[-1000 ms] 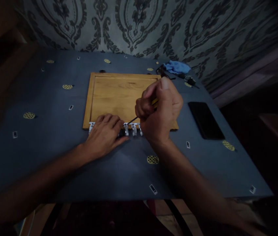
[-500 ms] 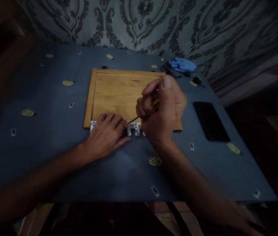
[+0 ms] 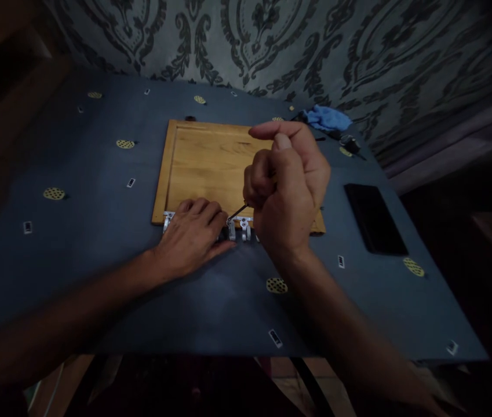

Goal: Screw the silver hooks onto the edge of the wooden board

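Observation:
A wooden board (image 3: 204,165) with a raised frame lies flat on the table. Along its near edge runs a metal rail with several small silver hooks (image 3: 244,229). My left hand (image 3: 191,236) is curled over the rail, its fingers bent on the board's edge and its thumb below, covering part of the hooks. Closed around a screwdriver, my right hand (image 3: 287,191) hides the handle. The thin dark shaft of the screwdriver (image 3: 239,211) slants down to the left, its tip at the rail beside my left fingertips. My right index finger is raised off the grip.
A black phone (image 3: 375,218) lies on the right of the dark blue patterned tablecloth (image 3: 223,313). At the back right are a blue cloth (image 3: 327,117) and a bunch of keys (image 3: 350,143). The patterned wall (image 3: 267,46) closes off the far side.
My right index finger has lifted and stretched out, and the grip has shifted around the screwdriver. Its tip stays at the rail. My left hand holds its place; the view has shifted slightly.

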`<state>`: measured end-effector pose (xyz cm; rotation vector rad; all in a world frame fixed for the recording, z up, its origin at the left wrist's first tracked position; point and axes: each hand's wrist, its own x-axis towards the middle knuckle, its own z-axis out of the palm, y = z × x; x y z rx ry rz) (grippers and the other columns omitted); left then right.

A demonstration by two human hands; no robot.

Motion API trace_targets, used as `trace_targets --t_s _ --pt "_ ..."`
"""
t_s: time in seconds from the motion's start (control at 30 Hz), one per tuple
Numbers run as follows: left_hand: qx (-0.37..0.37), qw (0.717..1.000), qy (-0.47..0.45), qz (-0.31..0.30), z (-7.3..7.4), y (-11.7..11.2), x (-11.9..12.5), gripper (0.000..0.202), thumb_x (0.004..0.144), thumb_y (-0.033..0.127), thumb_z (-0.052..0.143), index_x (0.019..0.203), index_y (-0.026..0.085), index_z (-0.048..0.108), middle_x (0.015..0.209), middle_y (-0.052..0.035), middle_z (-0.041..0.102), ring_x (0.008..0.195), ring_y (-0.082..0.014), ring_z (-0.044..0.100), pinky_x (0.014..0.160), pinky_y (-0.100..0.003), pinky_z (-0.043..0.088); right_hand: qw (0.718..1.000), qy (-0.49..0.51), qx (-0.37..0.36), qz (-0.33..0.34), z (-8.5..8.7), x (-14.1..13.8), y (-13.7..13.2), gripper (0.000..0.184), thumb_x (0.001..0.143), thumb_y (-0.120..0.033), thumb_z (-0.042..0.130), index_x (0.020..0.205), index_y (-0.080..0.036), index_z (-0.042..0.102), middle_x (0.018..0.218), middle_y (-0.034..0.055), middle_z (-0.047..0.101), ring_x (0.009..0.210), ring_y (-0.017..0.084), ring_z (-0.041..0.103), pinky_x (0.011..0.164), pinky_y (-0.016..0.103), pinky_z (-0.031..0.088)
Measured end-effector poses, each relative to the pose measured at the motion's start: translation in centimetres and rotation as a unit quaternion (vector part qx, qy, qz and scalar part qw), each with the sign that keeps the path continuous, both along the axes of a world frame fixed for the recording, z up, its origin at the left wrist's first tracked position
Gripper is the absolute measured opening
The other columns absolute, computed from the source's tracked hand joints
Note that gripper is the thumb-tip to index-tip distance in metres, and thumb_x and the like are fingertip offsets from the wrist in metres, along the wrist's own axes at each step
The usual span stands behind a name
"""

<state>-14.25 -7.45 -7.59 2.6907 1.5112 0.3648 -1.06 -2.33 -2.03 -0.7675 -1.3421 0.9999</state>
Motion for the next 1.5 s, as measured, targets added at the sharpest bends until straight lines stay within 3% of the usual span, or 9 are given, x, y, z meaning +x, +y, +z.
trace_targets --t_s 0.07,0.27,0.6,0.87,1.03,1.2,1.33,1.5 --pt "0.0 1.0 -0.005 0.0 0.0 0.0 0.0 0.047 0.099 0.056 0.058 0.116 0.014 0.068 0.117 -0.0119 0.07 0.112 -0.0317 0.06 0.096 -0.048 0.049 1.0 -0.007 0.005 0.008 0.0 -0.2 0.1 0.033 0.103 -0.062 0.048 0.093 -0.031 0.054 0.054 -0.009 0.024 0.04 0.013 0.023 0.04 0.03 0.024" --pt "0.013 1.0 0.001 0.003 -0.2 0.0 0.1 0.046 0.098 0.056 0.059 0.115 0.014 0.068 0.113 -0.0115 0.069 0.109 -0.0309 0.06 0.096 -0.046 0.048 0.999 0.0 -0.001 0.037 0.1 -0.2 0.2 0.027 0.102 -0.055 0.053 0.094 -0.031 0.06 0.05 -0.0088 0.027 0.039 0.013 0.023 0.039 0.03 0.024" --pt "0.004 1.0 0.003 0.007 -0.1 0.0 0.1 0.047 0.1 0.058 0.055 0.114 0.015 0.068 0.115 -0.0109 0.07 0.111 -0.0304 0.059 0.096 -0.045 0.047 0.996 -0.022 0.018 0.084 -0.2 0.4 0.5 0.038 0.099 -0.066 0.052 0.1 -0.03 0.062 0.051 -0.0102 0.027 0.039 0.011 0.029 0.037 0.027 0.029" --pt "0.008 1.0 0.003 0.006 -0.1 0.1 0.1 0.047 0.098 0.058 0.059 0.115 0.015 0.069 0.114 -0.0104 0.07 0.111 -0.0311 0.059 0.097 -0.046 0.047 0.992 0.027 0.013 0.123 0.1 0.6 0.4 0.021 0.098 -0.049 0.06 0.096 -0.028 0.064 0.047 -0.0129 0.024 0.037 0.009 0.023 0.037 0.024 0.024" --pt "0.033 0.999 0.007 0.0 -0.3 0.0 0.0 0.047 0.098 0.057 0.059 0.114 0.014 0.068 0.114 -0.0113 0.071 0.11 -0.031 0.06 0.096 -0.045 0.048 0.995 0.052 0.024 0.083 -0.1 1.0 0.1 0.011 0.097 -0.038 0.061 0.094 -0.029 0.066 0.047 -0.0119 0.022 0.037 0.011 0.018 0.036 0.027 0.022" --pt "0.061 0.998 0.006 -0.011 -0.5 -0.1 -0.1 0.042 0.099 0.053 0.06 0.112 0.014 0.068 0.112 -0.0113 0.071 0.106 -0.0305 0.061 0.093 -0.045 0.049 0.998 0.035 0.037 -0.025 1.0 1.9 -0.3 0.016 0.1 -0.041 0.056 0.09 -0.031 0.065 0.05 -0.009 0.021 0.037 0.01 0.02 0.038 0.027 0.024" --pt "0.074 0.997 -0.006 -0.019 -0.5 -0.1 -0.1 0.044 0.099 0.053 0.06 0.113 0.011 0.068 0.11 -0.0116 0.072 0.104 -0.0305 0.062 0.09 -0.045 0.05 0.996 0.072 0.035 -0.032 1.6 2.4 -0.2 0.014 0.098 -0.034 0.062 0.084 -0.029 0.064 0.049 -0.0089 0.019 0.038 0.008 0.016 0.037 0.026 0.02" --pt "0.093 0.995 -0.008 -0.017 -0.4 -0.2 0.0 0.043 0.096 0.05 0.066 0.113 0.011 0.068 0.108 -0.0103 0.073 0.101 -0.0305 0.063 0.089 -0.045 0.051 0.996 0.069 0.042 -0.029 0.8 2.6 0.6 0.01 0.096 -0.031 0.061 0.087 -0.028 0.062 0.047 -0.011 0.022 0.036 0.009 0.015 0.034 0.025 0.019"
